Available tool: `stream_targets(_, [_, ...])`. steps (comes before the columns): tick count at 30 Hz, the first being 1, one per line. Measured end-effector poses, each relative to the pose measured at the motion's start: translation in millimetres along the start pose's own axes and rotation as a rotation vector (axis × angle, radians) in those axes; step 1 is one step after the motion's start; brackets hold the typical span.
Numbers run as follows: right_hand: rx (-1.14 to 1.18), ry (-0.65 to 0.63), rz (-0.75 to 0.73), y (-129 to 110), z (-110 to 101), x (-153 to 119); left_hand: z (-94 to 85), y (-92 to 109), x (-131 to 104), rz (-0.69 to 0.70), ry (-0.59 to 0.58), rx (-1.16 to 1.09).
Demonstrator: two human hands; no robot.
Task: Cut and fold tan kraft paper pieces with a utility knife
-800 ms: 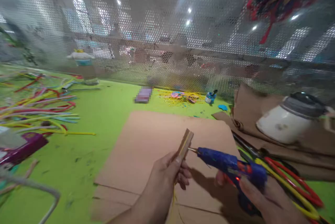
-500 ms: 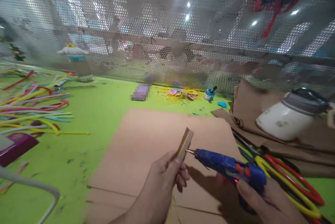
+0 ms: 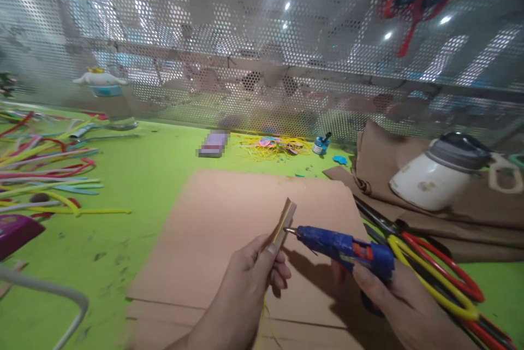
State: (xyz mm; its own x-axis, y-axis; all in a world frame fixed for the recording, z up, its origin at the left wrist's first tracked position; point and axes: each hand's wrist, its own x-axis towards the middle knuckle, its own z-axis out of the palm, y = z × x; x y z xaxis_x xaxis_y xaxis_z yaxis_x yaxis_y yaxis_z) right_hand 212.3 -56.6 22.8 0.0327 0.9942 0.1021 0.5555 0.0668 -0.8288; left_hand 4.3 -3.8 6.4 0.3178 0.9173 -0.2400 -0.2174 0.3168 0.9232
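My left hand (image 3: 249, 273) pinches a narrow folded brown strip (image 3: 287, 218) between thumb and fingers, tilted up to the right. A thin yellow strand (image 3: 262, 320) runs along the strip and hangs below the hand. My right hand (image 3: 401, 295) is wrapped round a blue glue gun (image 3: 344, 246), whose metal tip meets or nearly meets the strip's right side. Both hands are above stacked brown sheets (image 3: 229, 202) on the green table (image 3: 135, 159).
Two scissors (image 3: 438, 279), a white lidded jar (image 3: 429, 175) and folded brown cloth (image 3: 376, 148) are at the right. Coloured pipe cleaners (image 3: 53, 175) spread at the left. A blue bottle (image 3: 321, 145), yellow shreds (image 3: 274, 148) and a perforated screen (image 3: 245, 22) stand behind.
The whole view has shifted, so most things appear a little further left. The glue gun has moved slightly left, and its tip is a bit higher beside the strip. Both holds are unchanged.
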Motion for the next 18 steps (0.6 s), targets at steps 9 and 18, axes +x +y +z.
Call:
stream_targets(9, [-0.027,0.018,-0.013,-6,-2,0,0.1,1,0,-0.006,0.008,0.013])
stream_targets(18, [0.021,0.089,0.051,-17,7,-5,-1.0,0,3,0.002,0.011,-0.007])
